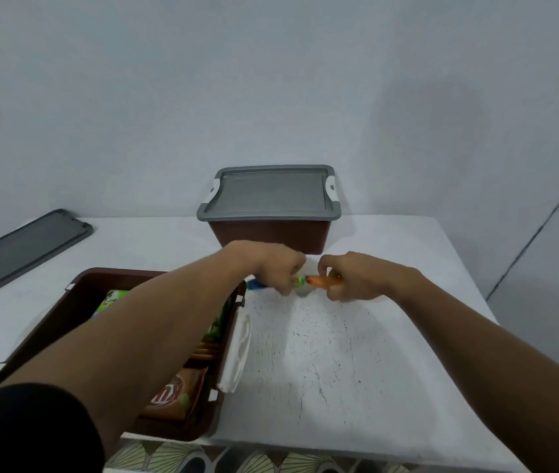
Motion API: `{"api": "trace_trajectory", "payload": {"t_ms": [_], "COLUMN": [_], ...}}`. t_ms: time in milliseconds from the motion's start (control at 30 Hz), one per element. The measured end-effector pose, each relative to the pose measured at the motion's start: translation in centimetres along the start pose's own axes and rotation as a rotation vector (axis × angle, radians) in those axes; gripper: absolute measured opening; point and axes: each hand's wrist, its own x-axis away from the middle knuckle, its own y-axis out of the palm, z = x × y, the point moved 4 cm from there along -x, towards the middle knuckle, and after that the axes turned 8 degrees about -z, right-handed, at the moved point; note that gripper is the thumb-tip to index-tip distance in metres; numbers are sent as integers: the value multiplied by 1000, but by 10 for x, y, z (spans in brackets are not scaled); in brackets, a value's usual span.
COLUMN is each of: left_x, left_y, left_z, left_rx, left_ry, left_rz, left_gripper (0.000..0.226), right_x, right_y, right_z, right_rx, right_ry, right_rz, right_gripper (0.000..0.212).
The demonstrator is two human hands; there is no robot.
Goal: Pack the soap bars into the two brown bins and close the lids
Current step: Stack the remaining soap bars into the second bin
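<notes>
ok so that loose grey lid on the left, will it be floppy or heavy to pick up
The grey lid looks like thin moulded plastic with a raised rim, so probably light and stiff, flexing a little if lifted by one corner. Lying flat on the white table, it should slide rather than tip when pushed.

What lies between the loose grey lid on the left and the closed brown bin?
Only bare white table separates the loose grey lid from the closed brown bin, as the head view shows.

The lidded bin stands at the back, open bin front left, loose lid far left
</notes>
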Motion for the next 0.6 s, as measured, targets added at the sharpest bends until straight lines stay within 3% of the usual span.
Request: {"api": "trace_trajectory", "payload": {"t_ms": [133, 267, 600], "left_x": [16, 39, 109], "left_y": [-21, -38, -49], "left_z": [-8, -18, -61], "left_rx": [45, 73, 342], "left_ry": [74, 151, 202], "left_rz": [130, 165, 243], "left_gripper": [18, 10, 19], "right_x": [3, 10, 32], "right_y": [-16, -29, -62], "right_z": [-1, -13, -84], "right_rx": [-8, -92, -179], "right_ry": [-19, -38, -56], "right_rz": [80, 95, 168], "right_gripper": [40, 35, 36]}}
